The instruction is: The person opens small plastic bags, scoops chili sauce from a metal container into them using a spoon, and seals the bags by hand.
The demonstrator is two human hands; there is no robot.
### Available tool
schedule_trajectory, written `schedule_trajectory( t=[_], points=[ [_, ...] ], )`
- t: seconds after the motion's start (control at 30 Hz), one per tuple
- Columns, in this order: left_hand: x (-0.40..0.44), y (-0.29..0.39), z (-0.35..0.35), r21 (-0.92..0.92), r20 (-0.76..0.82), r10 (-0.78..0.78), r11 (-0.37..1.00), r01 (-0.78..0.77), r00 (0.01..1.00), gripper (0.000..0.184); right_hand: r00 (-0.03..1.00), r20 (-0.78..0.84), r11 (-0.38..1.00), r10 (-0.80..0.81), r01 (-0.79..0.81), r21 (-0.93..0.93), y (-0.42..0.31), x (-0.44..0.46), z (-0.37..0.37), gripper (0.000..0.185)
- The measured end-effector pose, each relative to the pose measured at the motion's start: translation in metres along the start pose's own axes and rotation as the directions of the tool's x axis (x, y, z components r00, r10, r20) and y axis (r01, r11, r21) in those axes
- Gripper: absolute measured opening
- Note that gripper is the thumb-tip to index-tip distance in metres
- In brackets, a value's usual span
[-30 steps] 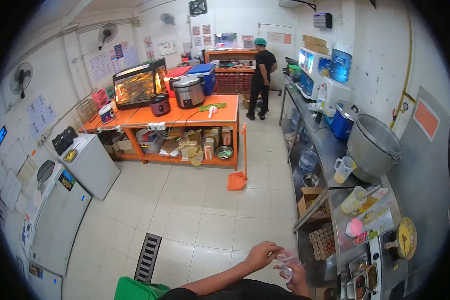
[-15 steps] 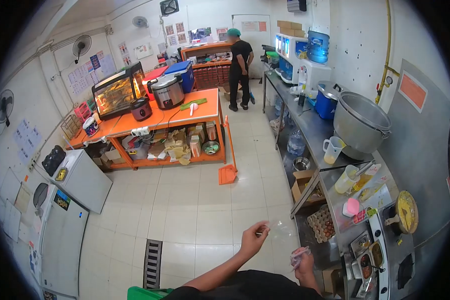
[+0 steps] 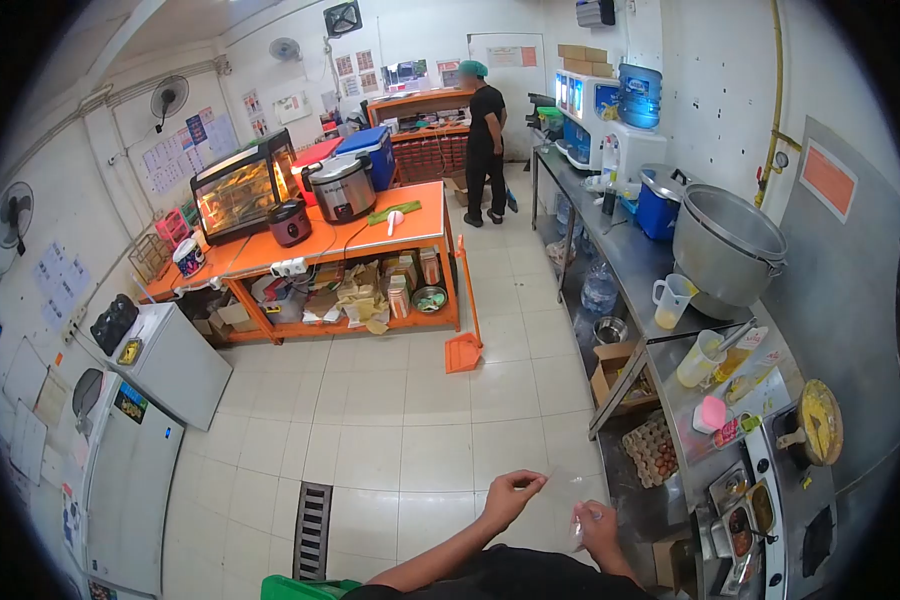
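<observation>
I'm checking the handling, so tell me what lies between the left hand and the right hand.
In the head view, thin clear plastic, apparently a bag, lies between the left hand and the right hand; the floor shows through it.

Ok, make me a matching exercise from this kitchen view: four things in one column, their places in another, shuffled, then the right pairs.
Things
1. Clear plastic
2. Egg tray
3. Long-handled dustpan
4. Blue water jug

Places
A. On the tiled floor, near the orange table
B. On top of the white water dispenser
C. In the person's right hand
D. Below the steel counter

Right pairs
1-C, 2-D, 3-A, 4-B
</observation>
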State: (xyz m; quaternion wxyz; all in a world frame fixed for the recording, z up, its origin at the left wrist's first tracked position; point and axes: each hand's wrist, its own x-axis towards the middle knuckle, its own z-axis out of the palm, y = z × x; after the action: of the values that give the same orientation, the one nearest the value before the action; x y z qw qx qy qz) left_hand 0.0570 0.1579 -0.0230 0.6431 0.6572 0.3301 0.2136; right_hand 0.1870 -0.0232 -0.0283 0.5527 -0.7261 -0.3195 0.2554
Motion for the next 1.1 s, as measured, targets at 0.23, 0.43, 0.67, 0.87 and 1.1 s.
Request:
schedule_trajectory(
  t=[0.23,0.43,0.67,0.87,1.1],
  points=[
    [-0.005,-0.007,-0.003,-0.216,0.1,-0.15,0.962,0.169,0.984,0.025,0.992,0.034,0.989,0.125,-0.128,0.076,-0.045,-0.01,0.008,0.017],
    [-0.009,-0.005,0.006,-0.211,0.174,-0.2,0.949,0.235,0.964,0.022,1.0,-0.001,0.998,0.006,-0.006,0.065,-0.003,-0.006,0.007,0.017],
    [-0.009,-0.001,0.01,-0.21,0.212,-0.217,0.942,0.261,0.953,0.022,1.0,0.021,0.994,0.012,-0.014,0.105,0.002,-0.011,0.002,0.028],
    [-0.011,-0.005,0.013,-0.292,0.252,-0.22,0.911,0.291,0.942,0.022,0.955,0.142,0.945,0.262,-0.284,0.165,0.021,-0.019,0.015,0.036],
    [0.011,-0.015,-0.023,-0.264,-0.083,0.044,0.962,-0.064,0.996,0.014,0.898,-0.136,0.908,0.418,-0.406,0.104,-0.005,-0.001,-0.021,0.019]
  ],
)
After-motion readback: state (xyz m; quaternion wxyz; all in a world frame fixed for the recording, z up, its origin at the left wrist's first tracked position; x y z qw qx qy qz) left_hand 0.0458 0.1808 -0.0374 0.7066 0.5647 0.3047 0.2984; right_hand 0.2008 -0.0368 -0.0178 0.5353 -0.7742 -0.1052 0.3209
